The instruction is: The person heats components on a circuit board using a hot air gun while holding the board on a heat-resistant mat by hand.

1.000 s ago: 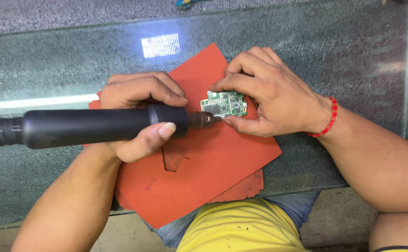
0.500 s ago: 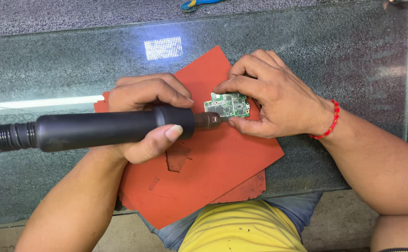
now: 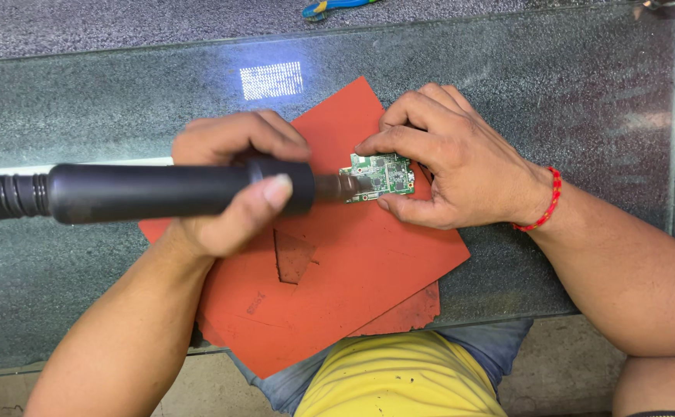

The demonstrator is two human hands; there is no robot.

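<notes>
A small green circuit board [image 3: 378, 174] lies on a red-orange mat [image 3: 353, 262] on the glass-topped table. My right hand [image 3: 445, 158] pins the board between fingertips and thumb, a red bead bracelet on its wrist. My left hand [image 3: 233, 185] grips a long black hot-air tool [image 3: 144, 191] lying level, its metal nozzle [image 3: 337, 188] at the board's left edge.
The glass table top [image 3: 569, 85] runs to a right edge near the frame's side. A blue-and-yellow tool [image 3: 329, 8] lies at the far edge. A second red mat piece [image 3: 403, 313] sticks out underneath. A cut flap [image 3: 293, 255] marks the mat's middle.
The black tool and my left hand have shifted a little to the right, keeping the nozzle at the board. My right hand stays on the board.
</notes>
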